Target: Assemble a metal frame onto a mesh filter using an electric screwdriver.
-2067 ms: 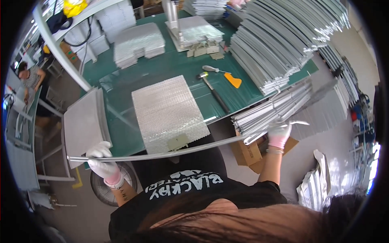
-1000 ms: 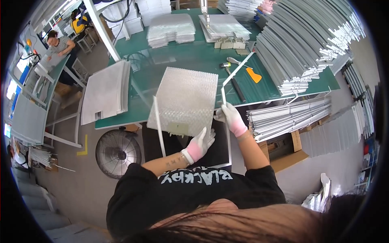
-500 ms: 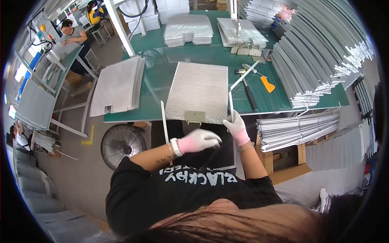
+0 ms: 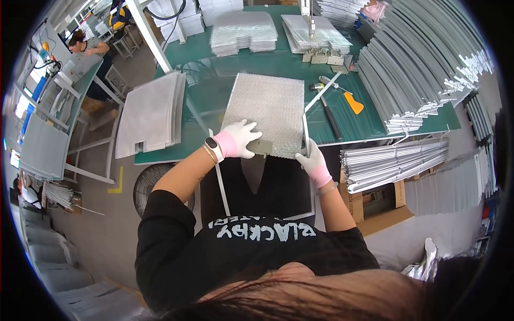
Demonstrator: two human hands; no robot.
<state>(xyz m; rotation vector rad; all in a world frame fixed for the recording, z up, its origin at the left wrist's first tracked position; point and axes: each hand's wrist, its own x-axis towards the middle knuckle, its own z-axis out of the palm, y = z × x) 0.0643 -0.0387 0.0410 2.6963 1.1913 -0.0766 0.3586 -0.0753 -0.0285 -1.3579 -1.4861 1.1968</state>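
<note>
Head view: gloved left hand (image 4: pixel 239 139) on silver mesh panel (image 4: pixel 266 112)

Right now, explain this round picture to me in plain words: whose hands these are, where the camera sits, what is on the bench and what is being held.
The camera sits on the person's head and looks down, and its wide lens bends straight edges. The two gloved hands are that person's own.

The left hand lies flat on the near edge of a silvery mesh panel resting on the green workbench. The right hand grips a thin metal frame strip at the panel's right edge; another strip runs down beside the left wrist.

Also on the bench: a pile of grey panels at the left, stacked metal strips at the right, and an orange-handled tool. Another person works at a far table, upper left.
</note>
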